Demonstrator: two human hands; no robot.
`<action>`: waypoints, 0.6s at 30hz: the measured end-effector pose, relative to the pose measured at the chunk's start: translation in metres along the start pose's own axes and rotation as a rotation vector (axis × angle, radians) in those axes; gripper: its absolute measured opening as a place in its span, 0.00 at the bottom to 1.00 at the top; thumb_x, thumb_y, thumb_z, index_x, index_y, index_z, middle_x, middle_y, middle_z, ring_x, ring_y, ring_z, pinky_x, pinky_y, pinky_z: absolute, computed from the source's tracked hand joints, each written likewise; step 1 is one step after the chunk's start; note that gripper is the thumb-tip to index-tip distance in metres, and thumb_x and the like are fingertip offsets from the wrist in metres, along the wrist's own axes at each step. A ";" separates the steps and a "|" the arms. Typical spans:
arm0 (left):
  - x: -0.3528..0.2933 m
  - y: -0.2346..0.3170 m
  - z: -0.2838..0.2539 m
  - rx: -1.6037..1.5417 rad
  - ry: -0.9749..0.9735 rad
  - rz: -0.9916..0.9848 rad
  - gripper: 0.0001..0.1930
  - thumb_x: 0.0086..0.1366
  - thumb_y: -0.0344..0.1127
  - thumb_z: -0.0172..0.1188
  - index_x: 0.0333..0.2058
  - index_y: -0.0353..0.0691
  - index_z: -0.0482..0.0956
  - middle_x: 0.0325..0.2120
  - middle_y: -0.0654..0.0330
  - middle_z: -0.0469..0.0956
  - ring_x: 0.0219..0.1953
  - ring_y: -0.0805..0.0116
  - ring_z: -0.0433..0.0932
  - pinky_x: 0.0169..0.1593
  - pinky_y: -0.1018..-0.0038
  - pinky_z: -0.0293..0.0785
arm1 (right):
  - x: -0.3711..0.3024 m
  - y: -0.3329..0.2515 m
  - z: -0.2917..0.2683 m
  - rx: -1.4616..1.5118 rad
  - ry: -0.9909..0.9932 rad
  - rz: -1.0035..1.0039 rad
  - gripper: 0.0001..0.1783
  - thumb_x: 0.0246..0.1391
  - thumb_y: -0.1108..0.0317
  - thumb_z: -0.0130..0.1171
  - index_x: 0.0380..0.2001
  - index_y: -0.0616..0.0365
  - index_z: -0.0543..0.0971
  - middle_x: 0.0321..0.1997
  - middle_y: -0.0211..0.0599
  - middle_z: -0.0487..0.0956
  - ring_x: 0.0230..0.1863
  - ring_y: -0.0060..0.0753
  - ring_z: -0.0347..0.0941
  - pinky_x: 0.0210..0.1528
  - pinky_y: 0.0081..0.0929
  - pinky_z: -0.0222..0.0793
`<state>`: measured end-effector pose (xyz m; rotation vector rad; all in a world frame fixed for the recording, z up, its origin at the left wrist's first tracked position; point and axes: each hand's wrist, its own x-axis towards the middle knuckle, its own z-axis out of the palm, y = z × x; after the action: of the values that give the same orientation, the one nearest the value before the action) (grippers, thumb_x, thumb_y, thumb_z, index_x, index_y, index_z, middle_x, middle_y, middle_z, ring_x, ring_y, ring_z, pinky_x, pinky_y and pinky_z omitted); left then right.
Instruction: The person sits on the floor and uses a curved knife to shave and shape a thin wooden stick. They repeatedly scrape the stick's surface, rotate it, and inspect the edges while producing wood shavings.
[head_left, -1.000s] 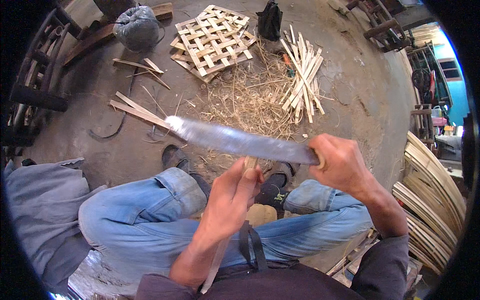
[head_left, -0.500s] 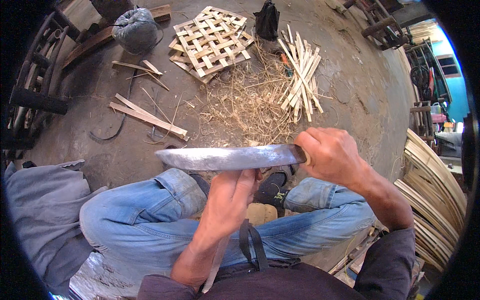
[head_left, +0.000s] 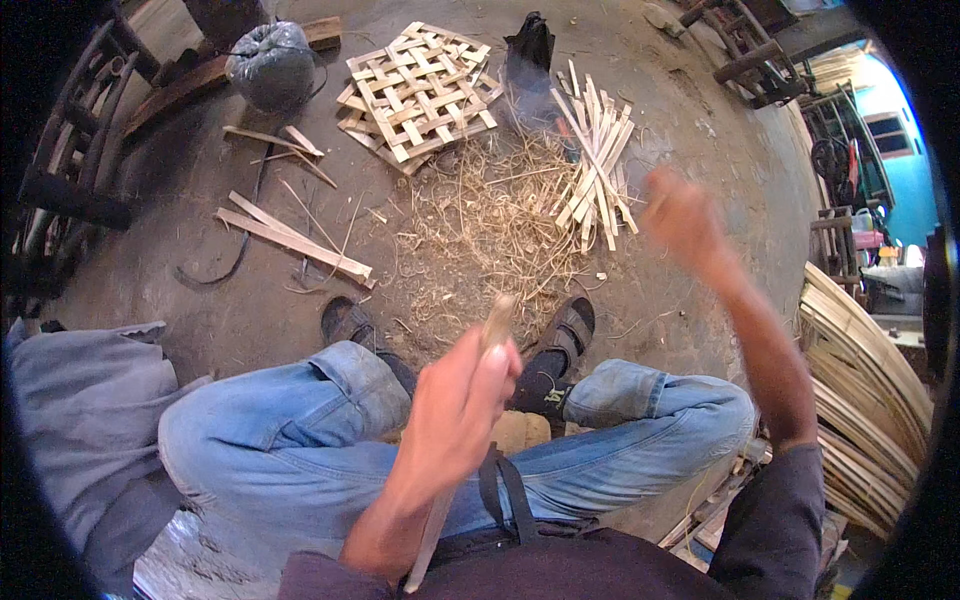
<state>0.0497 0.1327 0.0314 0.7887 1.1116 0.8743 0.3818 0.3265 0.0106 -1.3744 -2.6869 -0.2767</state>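
Left hand [head_left: 462, 400], at lower centre of the head view, is closed around a thin pale bamboo strip [head_left: 497, 318] whose tip pokes up above the fingers and whose lower length runs down toward the waist. Right hand [head_left: 683, 222], raised at upper right, is blurred; whether it is open or closed cannot be told. Above the knees lie dry straw-coloured shavings [head_left: 495, 225], a bundle of pale split slats [head_left: 597, 165] and a woven lattice panel [head_left: 418, 92].

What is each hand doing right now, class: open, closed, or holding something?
Left hand: closed around a thin bamboo strip.
Right hand: raised over the floor, motion-blurred; grip and contents cannot be told.
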 end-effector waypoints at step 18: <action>0.013 -0.015 -0.002 0.061 0.009 0.032 0.15 0.73 0.40 0.43 0.38 0.35 0.73 0.18 0.65 0.69 0.21 0.78 0.66 0.26 0.75 0.64 | -0.011 -0.129 -0.061 0.199 -0.148 -0.102 0.12 0.37 0.71 0.63 0.29 0.56 0.73 0.24 0.38 0.74 0.26 0.44 0.76 0.29 0.39 0.74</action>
<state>0.0535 0.1374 0.0127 0.8554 1.1405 0.8746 0.2841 0.2308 0.0538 -1.2478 -2.8163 0.0865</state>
